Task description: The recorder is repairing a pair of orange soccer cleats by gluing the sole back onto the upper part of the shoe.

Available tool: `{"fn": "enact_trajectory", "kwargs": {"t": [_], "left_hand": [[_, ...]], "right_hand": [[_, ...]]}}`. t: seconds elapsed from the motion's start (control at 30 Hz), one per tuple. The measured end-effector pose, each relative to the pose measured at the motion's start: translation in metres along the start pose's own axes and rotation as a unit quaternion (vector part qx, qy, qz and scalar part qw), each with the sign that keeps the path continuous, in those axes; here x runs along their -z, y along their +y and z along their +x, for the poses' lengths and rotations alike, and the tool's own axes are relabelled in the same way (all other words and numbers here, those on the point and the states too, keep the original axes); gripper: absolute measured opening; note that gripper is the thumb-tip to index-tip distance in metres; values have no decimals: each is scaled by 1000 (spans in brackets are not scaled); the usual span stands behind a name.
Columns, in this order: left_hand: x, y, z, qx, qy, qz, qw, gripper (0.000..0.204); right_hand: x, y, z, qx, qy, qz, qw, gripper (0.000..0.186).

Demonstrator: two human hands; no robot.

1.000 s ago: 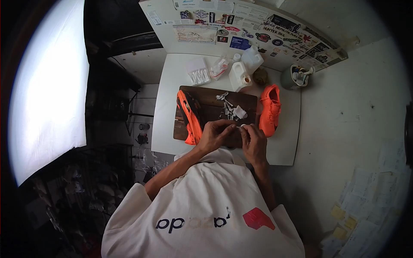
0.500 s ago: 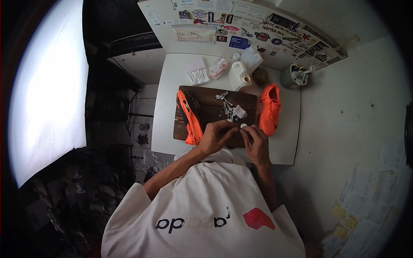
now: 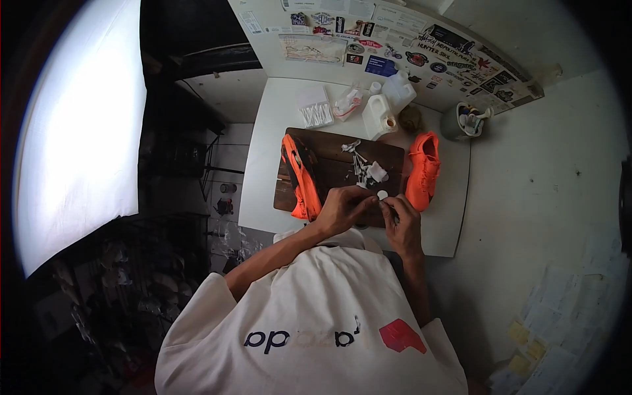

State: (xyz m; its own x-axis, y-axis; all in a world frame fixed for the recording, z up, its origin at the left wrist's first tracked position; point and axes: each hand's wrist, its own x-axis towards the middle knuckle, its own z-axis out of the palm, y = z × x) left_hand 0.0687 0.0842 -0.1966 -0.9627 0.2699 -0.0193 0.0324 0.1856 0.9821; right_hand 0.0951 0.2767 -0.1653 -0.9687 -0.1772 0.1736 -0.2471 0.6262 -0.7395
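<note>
My left hand [image 3: 342,209] and my right hand [image 3: 403,227] meet over the near edge of a dark wooden board [image 3: 329,148], thumbs and fingertips closed in pinches. What lies between the fingers is too small to make out. A small white round disc [image 3: 382,195] shows at the right fingertips; whether it is held or lies on the board I cannot tell. Beyond the hands, used cotton swabs [image 3: 359,164] and a crumpled white wad [image 3: 377,172] are scattered on the board. An orange shoe [image 3: 303,181] lies on its side at the board's left; its orange mate [image 3: 423,172] stands at the right.
Along the back of the white table [image 3: 260,184] stand a pack of cotton swabs [image 3: 317,114], a plastic bag [image 3: 347,103], a white jug [image 3: 377,120], a translucent jug [image 3: 399,91] and a brown lump [image 3: 409,118]. A bucket of tools [image 3: 454,124] is at the far right. Behind rises a sticker-covered panel [image 3: 395,46].
The whole scene has shifted slightly right as the view turned. My hands stay together at the board's near edge, and the white disc shows more fully beside the right fingertips.
</note>
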Motion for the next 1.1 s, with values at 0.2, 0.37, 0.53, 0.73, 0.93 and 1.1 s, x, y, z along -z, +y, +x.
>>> {"fn": "enact_trajectory", "kwargs": {"t": [0.2, 0.37, 0.53, 0.73, 0.93, 1.1], "left_hand": [[-2, -4, -1, 23, -26, -35, 999, 24], [2, -5, 0, 87, -34, -28, 995, 25], [-1, -8, 1, -17, 22, -26, 999, 25], [3, -3, 1, 50, -20, 12, 998, 28], [0, -7, 2, -27, -20, 31, 999, 24], [-1, -6, 3, -97, -4, 53, 994, 19]], "right_hand": [[-4, 7, -4, -21, -5, 18, 1000, 15], [-4, -2, 3, -4, 10, 49, 999, 10], [-7, 7, 0, -16, 6, 9, 1000, 10], [-11, 4, -2, -11, 11, 37, 999, 11], [-11, 4, 1, 7, 11, 30, 999, 12], [-11, 3, 0, -4, 7, -24, 1000, 12]]}}
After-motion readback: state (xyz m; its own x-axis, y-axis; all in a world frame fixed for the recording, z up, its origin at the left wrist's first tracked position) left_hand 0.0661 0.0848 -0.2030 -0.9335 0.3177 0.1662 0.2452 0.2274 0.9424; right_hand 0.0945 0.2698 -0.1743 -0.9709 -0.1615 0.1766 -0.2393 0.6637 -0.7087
